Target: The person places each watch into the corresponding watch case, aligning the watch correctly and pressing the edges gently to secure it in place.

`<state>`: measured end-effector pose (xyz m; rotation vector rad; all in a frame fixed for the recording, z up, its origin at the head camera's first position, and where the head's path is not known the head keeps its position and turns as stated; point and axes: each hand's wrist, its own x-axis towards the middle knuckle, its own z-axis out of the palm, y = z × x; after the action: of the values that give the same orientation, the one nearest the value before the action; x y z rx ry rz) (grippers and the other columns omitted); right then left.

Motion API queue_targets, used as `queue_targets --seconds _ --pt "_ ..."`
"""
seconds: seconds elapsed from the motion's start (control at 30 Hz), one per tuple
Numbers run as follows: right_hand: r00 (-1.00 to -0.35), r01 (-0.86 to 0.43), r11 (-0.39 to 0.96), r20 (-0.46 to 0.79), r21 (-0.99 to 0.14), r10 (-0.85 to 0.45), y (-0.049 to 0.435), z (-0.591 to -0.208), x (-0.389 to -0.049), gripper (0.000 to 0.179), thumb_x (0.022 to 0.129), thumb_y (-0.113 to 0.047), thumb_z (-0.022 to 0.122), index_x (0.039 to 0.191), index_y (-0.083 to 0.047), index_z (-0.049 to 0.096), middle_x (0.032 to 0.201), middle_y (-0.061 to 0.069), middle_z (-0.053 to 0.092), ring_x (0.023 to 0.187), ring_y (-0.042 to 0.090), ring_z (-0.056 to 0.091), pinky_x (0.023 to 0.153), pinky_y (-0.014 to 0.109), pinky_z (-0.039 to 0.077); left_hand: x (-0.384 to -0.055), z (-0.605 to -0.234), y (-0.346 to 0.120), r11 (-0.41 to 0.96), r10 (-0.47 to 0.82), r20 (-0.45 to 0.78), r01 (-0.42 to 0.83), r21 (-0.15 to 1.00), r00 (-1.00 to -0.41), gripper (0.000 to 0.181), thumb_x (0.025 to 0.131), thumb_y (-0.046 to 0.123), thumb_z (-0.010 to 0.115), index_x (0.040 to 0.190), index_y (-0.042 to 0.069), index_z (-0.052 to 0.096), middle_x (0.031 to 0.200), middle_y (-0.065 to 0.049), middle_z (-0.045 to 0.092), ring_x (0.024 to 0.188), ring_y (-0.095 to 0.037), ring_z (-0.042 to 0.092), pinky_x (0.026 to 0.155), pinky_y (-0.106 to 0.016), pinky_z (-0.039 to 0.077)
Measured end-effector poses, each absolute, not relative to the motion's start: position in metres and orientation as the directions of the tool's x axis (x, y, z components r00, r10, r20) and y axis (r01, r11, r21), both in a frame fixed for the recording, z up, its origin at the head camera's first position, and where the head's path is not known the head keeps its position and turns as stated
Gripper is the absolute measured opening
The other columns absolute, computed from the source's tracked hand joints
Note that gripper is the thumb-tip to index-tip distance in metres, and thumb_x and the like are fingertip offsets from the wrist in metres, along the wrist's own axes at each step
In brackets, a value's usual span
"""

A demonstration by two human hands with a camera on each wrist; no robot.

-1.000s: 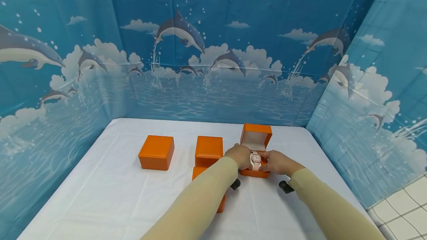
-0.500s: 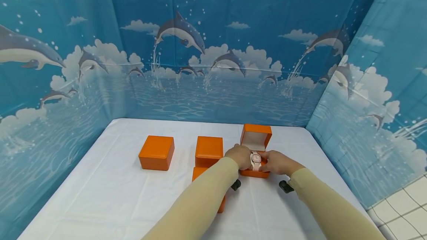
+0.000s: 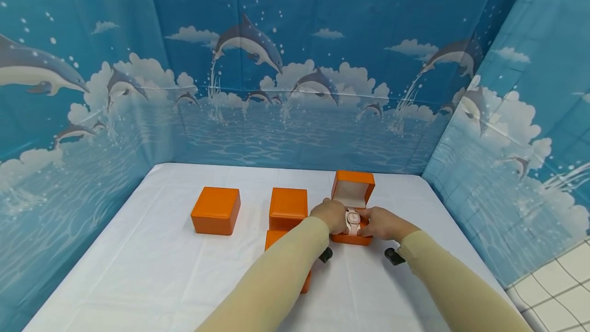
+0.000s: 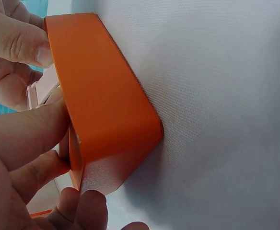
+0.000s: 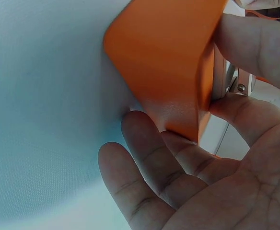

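A pale pink wristwatch [image 3: 353,218] sits in an orange watch box [image 3: 351,240] whose lid stands raised at the back. My left hand [image 3: 330,216] holds the watch from its left side, thumb and index finger reaching inside the box. From the right side my right hand [image 3: 383,223] holds the watch likewise, its thumb over the front rim. Part of the watch [image 4: 45,87] shows between the fingers in the left wrist view. In the right wrist view, the ring and little fingers [image 5: 125,177] stay outside the box wall. The fingertips' contact inside the box is partly hidden.
A shut orange box [image 3: 215,210] stands at the left on the white-covered table [image 3: 138,270]. Another shut box [image 3: 288,206] is in the middle, and one more orange box [image 3: 275,238] is mostly hidden under my left forearm. A dolphin-print curtain [image 3: 295,132] borders the table.
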<state>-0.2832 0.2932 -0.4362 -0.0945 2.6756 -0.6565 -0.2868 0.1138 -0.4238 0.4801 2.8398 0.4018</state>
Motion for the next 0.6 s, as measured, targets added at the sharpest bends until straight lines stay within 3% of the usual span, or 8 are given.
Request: queue_targets --seconds 0.6 --pt "-0.923 0.016 0.888 -0.349 -0.460 -0.164 0.2939 -0.4358 -0.2830 0.061 0.092 -0.020 0.082 0.148 -0.008 0.060 0.112 0.008 0.068 0.098 0.025 0.056 0.084 0.036 0.054 -0.2865 -0.4244 0.1139 0.912 0.349 -0.177 0.291 0.289 -0.920 0.044 0.087 0.042 0.086 0.121 0.016 0.078 0.111 -0.008 0.063 0.081 -0.017 0.058 0.072 -0.029 0.057"
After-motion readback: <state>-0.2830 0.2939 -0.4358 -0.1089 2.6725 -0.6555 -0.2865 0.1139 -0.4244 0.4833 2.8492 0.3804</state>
